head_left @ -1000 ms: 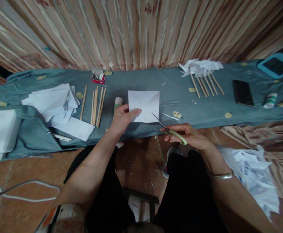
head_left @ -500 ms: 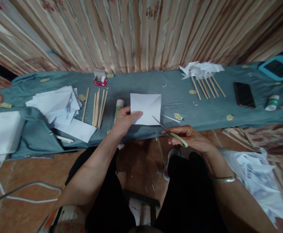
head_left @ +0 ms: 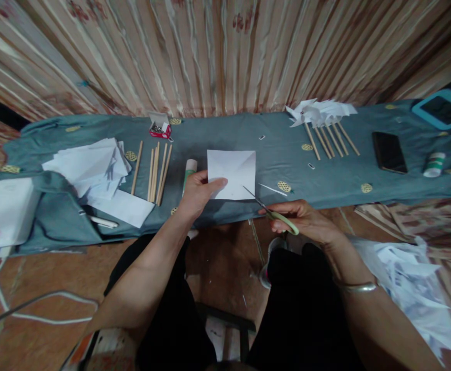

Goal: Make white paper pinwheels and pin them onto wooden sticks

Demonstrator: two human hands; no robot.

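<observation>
A square sheet of white paper (head_left: pixel 235 170) with faint diagonal creases is held up over the front of the table. My left hand (head_left: pixel 200 195) pinches its left edge, thumb on top. My right hand (head_left: pixel 300 217) grips the light green handles of a pair of scissors (head_left: pixel 283 220). The blades reach up and left to the paper's lower right corner. A glue stick (head_left: pixel 190 169) with a green label lies just behind my left hand. A thin white paper strip (head_left: pixel 272 189) rests on the cloth right of the sheet.
Paper sheets (head_left: pixel 89 162), wooden sticks (head_left: pixel 153 172) and a red box of small metal pieces (head_left: pixel 160 127) lie to the left. Paper pinwheels (head_left: pixel 321 113), a phone (head_left: pixel 389 152) and another glue stick (head_left: pixel 434 164) lie right. A bag of paper scraps (head_left: pixel 411 288) stands on the floor.
Almost nothing differs. The paper and scissors keep nearly the same place, and the whole view has shifted very slightly.
</observation>
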